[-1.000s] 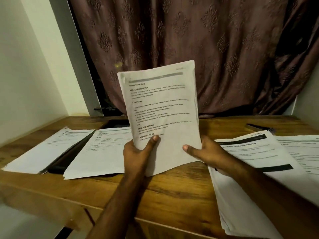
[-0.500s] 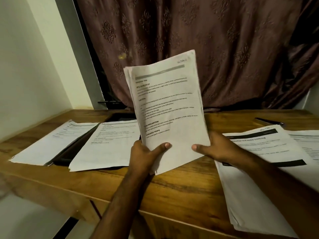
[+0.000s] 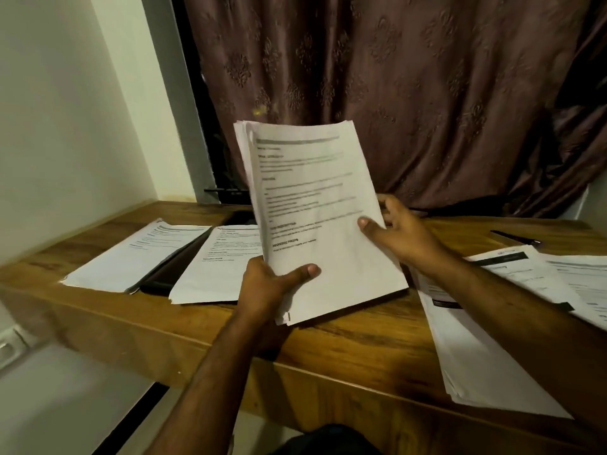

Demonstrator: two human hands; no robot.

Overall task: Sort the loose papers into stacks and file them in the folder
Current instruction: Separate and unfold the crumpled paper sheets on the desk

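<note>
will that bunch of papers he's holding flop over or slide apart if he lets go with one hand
The papers stand fairly straight, so they seem stiff enough together. Edges fan at the top left, so sheets may slip apart. The left hand pinching the bottom could probably hold them alone.

Upright sheaf of printed papers (image 3: 315,218) held above desk, flat sheets (image 3: 216,264) over dark folder (image 3: 170,272)

A pen (image 3: 515,237) lies on the wooden table (image 3: 361,349) before a brown curtain (image 3: 410,93).
</note>
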